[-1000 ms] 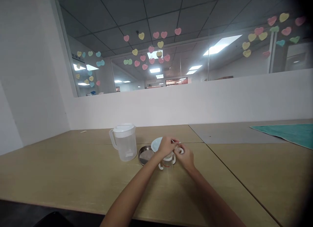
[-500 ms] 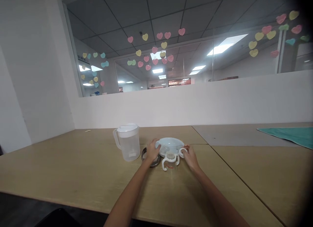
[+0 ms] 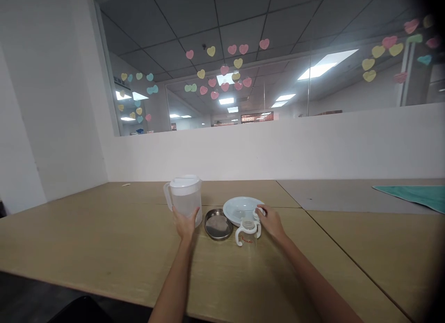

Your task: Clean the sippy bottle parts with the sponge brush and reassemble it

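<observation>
My left hand [image 3: 185, 223] is at the lower front of a translucent plastic pitcher [image 3: 187, 200] with a white lid. Its thumb and fingers are spread across the pitcher's body, and I cannot tell how firmly they touch. My right hand [image 3: 271, 222] pinches a small white ring-like piece [image 3: 257, 213], partly hidden by the fingers, at the right edge of a pale blue bowl [image 3: 232, 205]. Just in front of the bowl stands a clear baby bottle [image 3: 247, 237] with white handles around its neck and no top on it. Between pitcher and bottle lies a round metal pan [image 3: 217, 226].
Everything stands on a wooden table [image 3: 121, 239] with seams between its panels. A green cloth [image 3: 413, 197] lies at the far right, over a grey section. Behind the table rises a white wall [image 3: 222, 158] with a window above it.
My left hand has left the bowl and moved left to the pitcher, uncovering the metal pan. My right hand stays by the bowl with the white piece. The view has shifted slightly.
</observation>
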Demonstrator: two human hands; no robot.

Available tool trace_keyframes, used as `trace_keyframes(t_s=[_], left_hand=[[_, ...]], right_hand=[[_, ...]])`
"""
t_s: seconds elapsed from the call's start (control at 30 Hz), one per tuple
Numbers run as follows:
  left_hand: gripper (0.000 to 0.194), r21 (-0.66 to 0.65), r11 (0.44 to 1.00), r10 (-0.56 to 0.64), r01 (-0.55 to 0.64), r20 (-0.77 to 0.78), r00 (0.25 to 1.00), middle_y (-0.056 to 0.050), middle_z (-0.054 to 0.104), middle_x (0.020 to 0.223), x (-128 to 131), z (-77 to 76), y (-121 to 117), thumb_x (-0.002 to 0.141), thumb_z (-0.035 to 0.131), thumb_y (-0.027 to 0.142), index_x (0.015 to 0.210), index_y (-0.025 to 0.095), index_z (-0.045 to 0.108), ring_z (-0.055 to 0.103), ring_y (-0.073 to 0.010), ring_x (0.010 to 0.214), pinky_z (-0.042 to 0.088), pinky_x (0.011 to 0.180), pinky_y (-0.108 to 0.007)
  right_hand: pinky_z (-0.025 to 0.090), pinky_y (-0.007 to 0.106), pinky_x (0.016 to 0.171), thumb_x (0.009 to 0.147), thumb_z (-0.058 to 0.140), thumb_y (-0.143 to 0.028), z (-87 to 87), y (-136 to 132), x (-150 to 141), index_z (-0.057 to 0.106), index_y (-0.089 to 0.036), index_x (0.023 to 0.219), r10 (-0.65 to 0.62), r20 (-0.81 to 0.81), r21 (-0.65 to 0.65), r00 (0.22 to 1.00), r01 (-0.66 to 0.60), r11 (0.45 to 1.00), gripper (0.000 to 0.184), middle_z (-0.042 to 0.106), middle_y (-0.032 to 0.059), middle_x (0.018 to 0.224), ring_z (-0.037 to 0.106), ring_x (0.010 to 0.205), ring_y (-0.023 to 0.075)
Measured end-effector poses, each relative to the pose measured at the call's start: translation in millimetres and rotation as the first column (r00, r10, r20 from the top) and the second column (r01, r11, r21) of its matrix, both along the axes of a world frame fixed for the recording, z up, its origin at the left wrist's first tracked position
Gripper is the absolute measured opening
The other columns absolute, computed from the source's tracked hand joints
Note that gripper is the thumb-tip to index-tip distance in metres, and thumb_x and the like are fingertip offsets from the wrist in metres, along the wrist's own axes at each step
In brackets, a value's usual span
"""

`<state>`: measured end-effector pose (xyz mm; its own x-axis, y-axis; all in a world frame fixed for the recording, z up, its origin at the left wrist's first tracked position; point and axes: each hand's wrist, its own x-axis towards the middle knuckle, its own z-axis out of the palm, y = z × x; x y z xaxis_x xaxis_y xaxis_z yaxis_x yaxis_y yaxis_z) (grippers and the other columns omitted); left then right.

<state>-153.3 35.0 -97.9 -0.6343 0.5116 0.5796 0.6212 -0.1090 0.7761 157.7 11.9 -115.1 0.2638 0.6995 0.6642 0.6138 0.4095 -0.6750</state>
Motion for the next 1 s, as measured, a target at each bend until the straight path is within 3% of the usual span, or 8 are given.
trace_keyframes(t_s=[0.1, 0.2, 0.37, 0.47, 0.57, 0.7, 0.87, 1.0], left_hand=[[0.104, -0.011, 0.999, -0.043, 0.043, 0.015, 0.999, -0.025, 0.044, 0.131, -2, -4.3, 1, 0.062, 0.066, 0.061, 0.140, 0.013, 0.018, 0.050, -0.0423, 0.111, 0.045, 0.085, -0.057], [0.100, 0.073, 0.997, -0.018, 0.021, -0.029, 0.999, -0.023, 0.040, 0.136, 0, -6.6, -2, 0.065, 0.065, 0.058, 0.141, 0.015, 0.017, 0.045, -0.0399, 0.119, 0.044, 0.091, -0.055], [0.095, 0.208, 0.978, 0.069, -0.005, -0.300, 0.951, -0.022, 0.033, 0.140, 4, -3.3, -7, 0.068, 0.065, 0.052, 0.141, 0.013, 0.018, 0.031, -0.0365, 0.129, 0.028, 0.107, -0.053], [0.091, 0.210, 0.977, 0.068, 0.034, -0.459, 0.886, -0.022, 0.030, 0.142, 9, -0.4, -10, 0.071, 0.064, 0.050, 0.142, 0.014, 0.020, 0.026, -0.0370, 0.132, 0.018, 0.110, -0.056], [0.081, 0.221, 0.968, 0.033, 0.122, -0.588, 0.808, -0.018, 0.028, 0.145, 18, 1.3, -13, 0.075, 0.060, 0.047, 0.141, 0.016, 0.025, 0.019, -0.0367, 0.136, 0.013, 0.109, -0.060], [0.070, 0.216, 0.948, -0.008, 0.233, -0.718, 0.696, -0.015, 0.029, 0.145, 29, 1.3, -16, 0.079, 0.057, 0.041, 0.139, 0.017, 0.031, 0.012, -0.0334, 0.138, 0.012, 0.110, -0.059], [0.068, 0.189, 0.943, -0.012, 0.275, -0.804, 0.595, -0.016, 0.031, 0.144, 32, -2.1, -12, 0.080, 0.055, 0.041, 0.139, 0.017, 0.030, 0.009, -0.0316, 0.139, 0.015, 0.110, -0.057], [0.073, 0.198, 0.931, -0.030, 0.307, -0.796, 0.605, -0.018, 0.030, 0.144, 31, -4.0, -10, 0.079, 0.055, 0.045, 0.140, 0.016, 0.028, 0.010, -0.0323, 0.138, 0.016, 0.109, -0.058]], right_hand=[[0.042, 0.033, 0.076, 0.080, 0.042, -0.046, -0.1, -4, -5, 0.070, -0.019, 0.078, 0.039, 0.097, 0.000, 0.995, -0.039, 0.999, 0.038, 0.070, 0.0090, 0.084, 0.060, 0.080, 0.0228], [0.039, 0.033, 0.079, 0.086, 0.036, -0.048, -2.7, -6, -9, 0.069, -0.020, 0.073, 0.022, 0.213, 0.015, 0.977, -0.025, 1.000, 0.045, 0.070, 0.0091, 0.080, 0.058, 0.083, 0.0234], [0.037, 0.035, 0.082, 0.093, 0.022, -0.046, -7.9, -2, -7, 0.064, -0.019, 0.068, -0.017, 0.395, 0.063, 0.918, -0.009, 0.998, 0.057, 0.067, 0.0108, 0.074, 0.057, 0.077, 0.0211], [0.038, 0.035, 0.083, 0.093, 0.019, -0.048, -7.2, -3, -6, 0.065, -0.018, 0.075, -0.007, 0.374, 0.087, 0.928, -0.028, 0.996, 0.058, 0.067, 0.0113, 0.081, 0.058, 0.081, 0.0213], [0.040, 0.033, 0.084, 0.092, 0.019, -0.050, -4.1, -11, -7, 0.064, -0.018, 0.087, 0.041, 0.236, 0.132, 0.971, -0.073, 0.989, 0.056, 0.067, 0.0108, 0.092, 0.058, 0.091, 0.0209], [0.042, 0.029, 0.072, 0.092, 0.021, -0.052, -1.0, -25, -13, 0.061, -0.019, 0.072, 0.094, 0.081, 0.079, 0.992, -0.100, 0.992, 0.055, 0.066, 0.0071, 0.076, 0.060, 0.075, 0.0192], [0.036, 0.027, 0.062, 0.092, 0.023, -0.050, -1.9, -33, -23, 0.050, -0.021, 0.056, -0.015, 0.197, 0.132, 0.980, -0.012, 0.991, 0.054, 0.058, 0.0051, 0.060, 0.053, 0.062, 0.0170], [0.031, 0.027, 0.060, 0.094, 0.026, -0.043, -4.0, -33, -22, 0.046, -0.021, 0.052, -0.113, 0.293, 0.235, 0.949, 0.043, 0.971, 0.051, 0.053, 0.0036, 0.055, 0.048, 0.057, 0.0152]])
